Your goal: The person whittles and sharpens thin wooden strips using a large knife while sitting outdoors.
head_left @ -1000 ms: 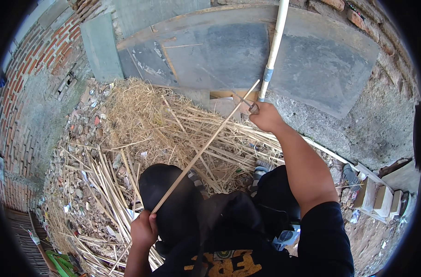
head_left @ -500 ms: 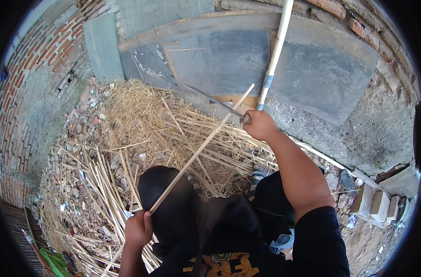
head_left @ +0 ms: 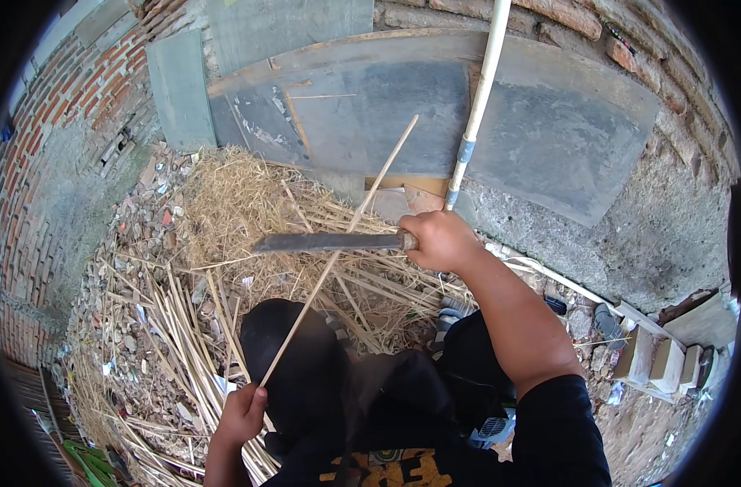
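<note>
My left hand (head_left: pixel 242 414) grips the near end of a long, pale bamboo strip (head_left: pixel 308 302). The strip slants up and away across my dark-clothed left knee, its far end in front of the grey board. In my right hand (head_left: pixel 441 240) is the handle of a machete (head_left: pixel 330 243). Its dark, broad blade points left and lies across the strip near the middle, over the strip. Whether the edge touches the strip I cannot tell.
Cut bamboo strips (head_left: pixel 193 349) lie in a heap on the left, with a pile of fine shavings (head_left: pixel 232 199) ahead. Grey boards (head_left: pixel 403 105) and a white pipe (head_left: pixel 484 97) lean on the wall. Wooden blocks (head_left: pixel 667 365) sit at the right.
The machete has come down and nearer, its blade swinging from tilted to nearly level. The bamboo strip now stands steeper, its far end further left. Both hands keep their hold.
</note>
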A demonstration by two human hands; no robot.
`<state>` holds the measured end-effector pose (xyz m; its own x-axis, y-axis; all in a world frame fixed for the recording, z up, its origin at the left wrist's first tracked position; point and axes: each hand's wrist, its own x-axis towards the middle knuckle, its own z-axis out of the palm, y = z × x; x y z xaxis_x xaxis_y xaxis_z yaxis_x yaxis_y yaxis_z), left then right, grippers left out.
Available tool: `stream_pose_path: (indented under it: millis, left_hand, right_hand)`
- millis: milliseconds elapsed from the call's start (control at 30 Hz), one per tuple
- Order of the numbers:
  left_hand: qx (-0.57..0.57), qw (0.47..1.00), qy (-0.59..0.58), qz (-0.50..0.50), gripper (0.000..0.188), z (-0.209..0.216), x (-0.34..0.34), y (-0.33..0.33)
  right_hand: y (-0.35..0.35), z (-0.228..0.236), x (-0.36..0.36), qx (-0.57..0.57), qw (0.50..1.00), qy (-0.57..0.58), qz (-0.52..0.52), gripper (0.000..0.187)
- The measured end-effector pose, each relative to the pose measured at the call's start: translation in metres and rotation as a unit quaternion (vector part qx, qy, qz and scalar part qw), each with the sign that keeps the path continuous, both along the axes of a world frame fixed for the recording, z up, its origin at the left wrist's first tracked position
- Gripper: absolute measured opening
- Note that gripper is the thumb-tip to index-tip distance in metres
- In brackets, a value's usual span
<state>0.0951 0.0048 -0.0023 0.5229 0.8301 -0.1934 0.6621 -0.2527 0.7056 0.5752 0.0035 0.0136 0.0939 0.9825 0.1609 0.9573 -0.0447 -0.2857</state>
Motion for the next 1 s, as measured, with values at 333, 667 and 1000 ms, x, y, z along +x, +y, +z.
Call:
stream_pose_path:
  millis: [333,667,1000]
  left_hand:
    - [0.083,0.991,0.105,-0.03,0.041,0.014,0.02,-0.008]
    - [0.095,0.991,0.096,-0.02,0.039,0.003,0.018,-0.005]
    - [0.141,0.979,0.146,-0.011,0.035,-0.004,0.017,-0.012]
  right_hand:
    - [0.016,-0.033,0.018,-0.112,0.985,0.132,-0.013,0.03]
    - [0.018,-0.042,0.027,-0.09,0.985,0.14,-0.054,0.031]
    - [0.009,0.0,-0.01,-0.172,0.983,0.069,0.017,0.024]
